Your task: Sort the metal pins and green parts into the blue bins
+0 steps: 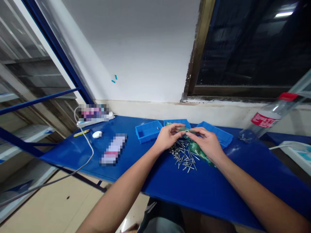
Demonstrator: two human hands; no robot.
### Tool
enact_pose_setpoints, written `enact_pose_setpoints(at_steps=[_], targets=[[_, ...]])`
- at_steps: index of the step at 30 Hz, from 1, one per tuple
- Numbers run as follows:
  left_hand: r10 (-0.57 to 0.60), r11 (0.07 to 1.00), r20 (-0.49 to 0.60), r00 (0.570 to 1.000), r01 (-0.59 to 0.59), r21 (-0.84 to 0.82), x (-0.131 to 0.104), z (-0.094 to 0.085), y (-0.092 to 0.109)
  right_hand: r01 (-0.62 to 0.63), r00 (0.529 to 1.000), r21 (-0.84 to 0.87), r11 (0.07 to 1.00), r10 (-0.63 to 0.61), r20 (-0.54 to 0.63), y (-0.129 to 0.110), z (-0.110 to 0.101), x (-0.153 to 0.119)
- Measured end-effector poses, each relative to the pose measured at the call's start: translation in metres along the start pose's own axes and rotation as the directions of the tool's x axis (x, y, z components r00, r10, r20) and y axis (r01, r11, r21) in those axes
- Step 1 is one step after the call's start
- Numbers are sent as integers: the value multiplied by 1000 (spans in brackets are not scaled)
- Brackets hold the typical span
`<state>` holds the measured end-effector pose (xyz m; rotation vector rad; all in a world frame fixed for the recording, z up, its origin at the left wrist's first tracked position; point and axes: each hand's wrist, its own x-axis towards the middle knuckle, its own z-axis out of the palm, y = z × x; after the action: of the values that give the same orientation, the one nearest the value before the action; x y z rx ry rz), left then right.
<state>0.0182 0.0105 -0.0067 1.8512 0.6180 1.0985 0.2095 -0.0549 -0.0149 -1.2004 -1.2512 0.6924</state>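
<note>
My left hand point(168, 135) and my right hand point(208, 142) are close together above the blue table. Both pinch a crumpled green plastic bag point(195, 149) at its upper edge, thumbs towards each other. The bag hangs down under my right hand and rests on the tabletop. Just below my hands, a loose pile of thin metal pins that look like blind rivets point(184, 158) lies on the table, with the bag touching its right side. The inside of the bag is mostly hidden by my fingers.
Behind my hands stand a left blue bin point(146, 136) holding a small piece, a middle blue bin point(177, 122) and a right blue bin point(224, 136). A plastic bottle point(263, 119) leans at right. Leftward are a blurred phone-shaped object point(113, 150), a white mouse-like object point(97, 134), a yellow cutter point(81, 133) and a cable point(92, 150).
</note>
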Motion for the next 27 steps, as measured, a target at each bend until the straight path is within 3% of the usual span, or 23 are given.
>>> enact_pose_setpoints(at_steps=[2,5,8,11,14,19,23,27], targets=[[-2,1000,-32,999,2,-12,0,1,-2,-53,999,82,995,53,8,3,0,1],[53,991,-101,993,-39,132,-1,1,1,-103,993,130,986,109,-41,5,0,2],[98,976,-1,995,-96,194,-3,1,6,-67,994,126,990,77,-75,4,1,2],[109,977,101,989,-126,175,-4,3,4,-60,998,153,986,55,38,1,3,0],[64,986,50,997,-71,150,-3,3,-3,-53,994,141,989,39,99,0,5,-1],[-79,997,-33,996,78,-23,0,2,-11,18,997,37,999,-15,-82,6,3,1],[-96,980,5,995,95,-172,0,5,-8,-24,999,64,998,22,37,8,2,2],[-99,985,29,995,102,-137,-1,5,-6,-54,997,104,993,48,55,6,3,0]])
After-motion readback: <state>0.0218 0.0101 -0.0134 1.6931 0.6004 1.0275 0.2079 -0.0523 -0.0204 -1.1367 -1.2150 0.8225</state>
